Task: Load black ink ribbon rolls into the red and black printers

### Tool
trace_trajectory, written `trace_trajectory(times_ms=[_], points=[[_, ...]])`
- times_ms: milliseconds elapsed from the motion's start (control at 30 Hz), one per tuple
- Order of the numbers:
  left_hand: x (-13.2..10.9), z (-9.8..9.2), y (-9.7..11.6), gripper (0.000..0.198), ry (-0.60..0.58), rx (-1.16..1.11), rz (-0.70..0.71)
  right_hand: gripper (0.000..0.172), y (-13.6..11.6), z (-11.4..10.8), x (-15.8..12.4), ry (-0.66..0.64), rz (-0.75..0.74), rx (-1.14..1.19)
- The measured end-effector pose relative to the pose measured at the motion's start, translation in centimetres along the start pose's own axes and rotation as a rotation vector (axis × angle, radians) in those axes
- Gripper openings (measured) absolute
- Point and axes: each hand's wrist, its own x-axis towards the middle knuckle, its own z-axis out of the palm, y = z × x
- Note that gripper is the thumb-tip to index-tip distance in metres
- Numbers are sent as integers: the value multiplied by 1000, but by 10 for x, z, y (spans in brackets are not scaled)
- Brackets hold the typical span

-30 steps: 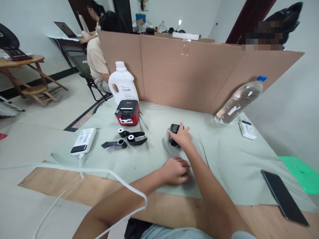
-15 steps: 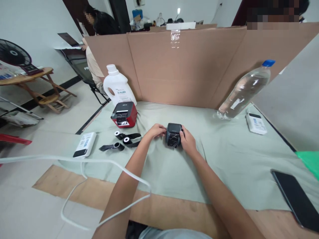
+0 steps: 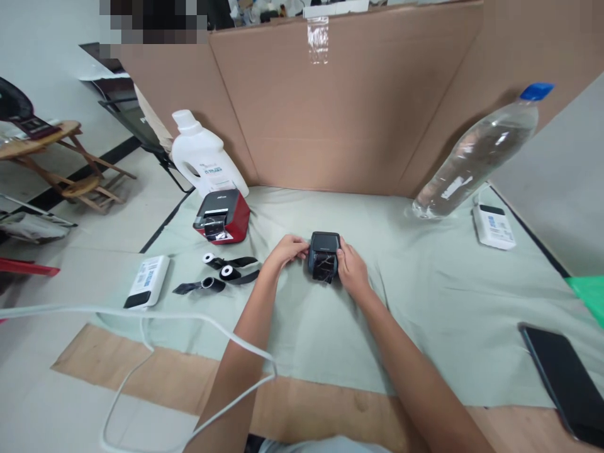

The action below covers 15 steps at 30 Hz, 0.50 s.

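Note:
A small black label printer (image 3: pixel 324 242) sits on the green cloth (image 3: pixel 344 333) between my hands. A shiny black strip (image 3: pixel 324 267) hangs down its front. My left hand (image 3: pixel 289 249) presses bent fingers against the printer's left side. On the other side, my right hand (image 3: pixel 352 267) grips the right edge, with its thumb near the front. To the left lie several black rolls (image 3: pixel 229 272) with loose tails. Behind these stands a red and black label printer (image 3: pixel 226 217), which also has a dark strip at its front.
A white jug (image 3: pixel 205 154) and a tilted clear bottle (image 3: pixel 476 163) lean against the cardboard screen (image 3: pixel 340 113). White power banks lie left (image 3: pixel 148 281) and right (image 3: pixel 494 225). A phone (image 3: pixel 564 377) rests at the right front. A white cable (image 3: pixel 207 319) crosses before my left forearm.
The view has tipped downward and shifted slightly, so the jug and screen appear higher. Both hands stay at the black printer's sides, and the printer looks about the same.

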Motion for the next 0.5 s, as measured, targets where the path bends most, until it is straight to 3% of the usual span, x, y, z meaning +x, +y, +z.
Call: trace_trajectory(times_ms=[500], points=[[-9, 6, 8, 29, 56, 39, 9, 66, 0, 1, -1, 9, -10, 16]])
